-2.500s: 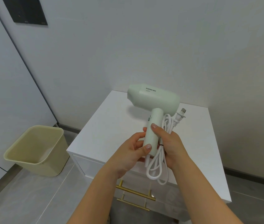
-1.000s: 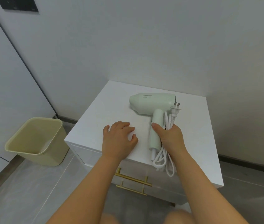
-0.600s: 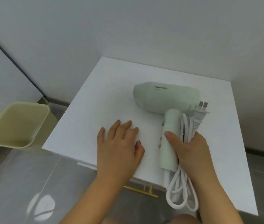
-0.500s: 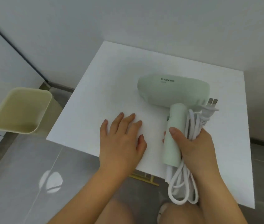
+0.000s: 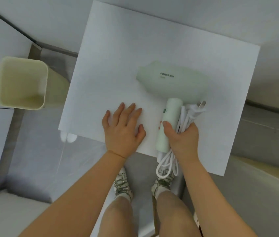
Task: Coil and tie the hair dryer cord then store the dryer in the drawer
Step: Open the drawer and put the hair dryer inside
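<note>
My right hand (image 5: 183,141) is wrapped around the pale green hair dryer (image 5: 174,82) by its handle, pinning the coiled white cord (image 5: 167,165) against it; the dryer lies on the white cabinet top (image 5: 118,57), cord loops hanging off the near edge. My left hand (image 5: 123,129) rests flat, fingers spread, just left of it.

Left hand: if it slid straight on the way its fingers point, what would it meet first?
Probably nothing soon: the left hand lies flat on the cabinet top, fingers pointing up-picture over bare surface, passing left of the hair dryer.
</note>
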